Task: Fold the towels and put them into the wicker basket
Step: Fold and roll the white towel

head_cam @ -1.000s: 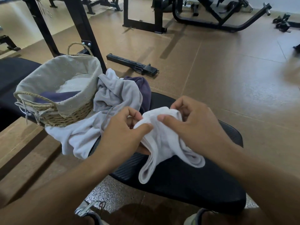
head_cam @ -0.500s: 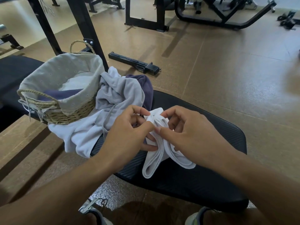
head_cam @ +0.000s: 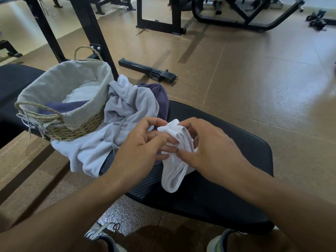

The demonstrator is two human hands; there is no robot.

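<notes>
Both hands, left hand (head_cam: 143, 142) and right hand (head_cam: 209, 148), pinch a bunched white towel (head_cam: 175, 160) above the table (head_cam: 236, 160), near the wicker basket (head_cam: 72, 128). A loosened grip could let the folds unravel.

Right hand (head_cam: 209, 148) covers the right side of the white towel (head_cam: 175, 160); its fingertips sit out of sight behind the folds. Left of the left hand (head_cam: 140, 148), the wicker basket (head_cam: 80, 128) wall hides most of its contents. Shoes cut by bottom edge. Far right: blurred patch, unidentifiable.
</notes>
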